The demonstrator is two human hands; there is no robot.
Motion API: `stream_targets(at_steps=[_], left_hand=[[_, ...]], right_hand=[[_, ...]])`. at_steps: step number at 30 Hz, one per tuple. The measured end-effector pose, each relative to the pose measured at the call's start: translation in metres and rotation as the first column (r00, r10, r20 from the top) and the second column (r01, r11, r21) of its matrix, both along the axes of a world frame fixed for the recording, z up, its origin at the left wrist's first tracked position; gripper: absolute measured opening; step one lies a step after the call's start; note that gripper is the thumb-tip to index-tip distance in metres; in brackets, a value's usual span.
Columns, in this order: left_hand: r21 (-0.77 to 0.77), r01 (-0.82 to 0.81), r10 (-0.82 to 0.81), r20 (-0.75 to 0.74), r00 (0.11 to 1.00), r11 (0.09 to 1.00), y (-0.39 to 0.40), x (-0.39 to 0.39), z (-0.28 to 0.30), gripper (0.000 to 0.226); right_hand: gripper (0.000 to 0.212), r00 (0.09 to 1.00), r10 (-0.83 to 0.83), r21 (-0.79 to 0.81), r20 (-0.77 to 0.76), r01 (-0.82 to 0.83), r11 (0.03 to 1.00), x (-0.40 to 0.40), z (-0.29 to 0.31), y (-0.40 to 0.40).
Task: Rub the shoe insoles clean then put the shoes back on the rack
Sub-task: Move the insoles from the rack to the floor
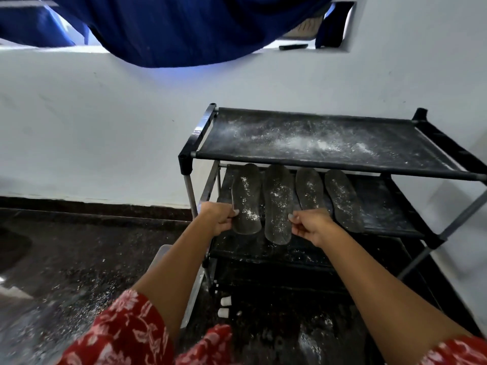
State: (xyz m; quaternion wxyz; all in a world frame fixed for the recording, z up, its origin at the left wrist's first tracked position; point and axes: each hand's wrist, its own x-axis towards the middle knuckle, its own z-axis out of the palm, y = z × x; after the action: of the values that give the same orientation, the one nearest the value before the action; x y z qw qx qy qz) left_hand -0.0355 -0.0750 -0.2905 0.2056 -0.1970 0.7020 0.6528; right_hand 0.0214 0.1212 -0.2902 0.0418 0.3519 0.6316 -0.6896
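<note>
A white plastered wall [105,127] fills the background, meeting a dark speckled stone floor [87,246] along a dark skirting strip [92,204]. Dark blue cloth [171,30] sags down from the top edge, in front of a window ledge [274,50] where a small black object [293,46] lies. A pale plastic container [163,255] stands on the floor. Red floral fabric [123,335] shows at the bottom edge.

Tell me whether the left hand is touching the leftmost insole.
Touching. The head view shows the left hand pinching the near left edge of the leftmost insole, thumb on top.
</note>
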Motion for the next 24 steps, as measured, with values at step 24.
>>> stream_targets(at_steps=[24], left_hand=[[0.006, 0.013, -0.014, 0.271, 0.963, 1.000, -0.053, 0.207, -0.151, 0.016]], right_hand=[[0.014, 0.920, 0.085, -0.129, 0.383, -0.038, 0.991, 0.189, -0.151, -0.038]])
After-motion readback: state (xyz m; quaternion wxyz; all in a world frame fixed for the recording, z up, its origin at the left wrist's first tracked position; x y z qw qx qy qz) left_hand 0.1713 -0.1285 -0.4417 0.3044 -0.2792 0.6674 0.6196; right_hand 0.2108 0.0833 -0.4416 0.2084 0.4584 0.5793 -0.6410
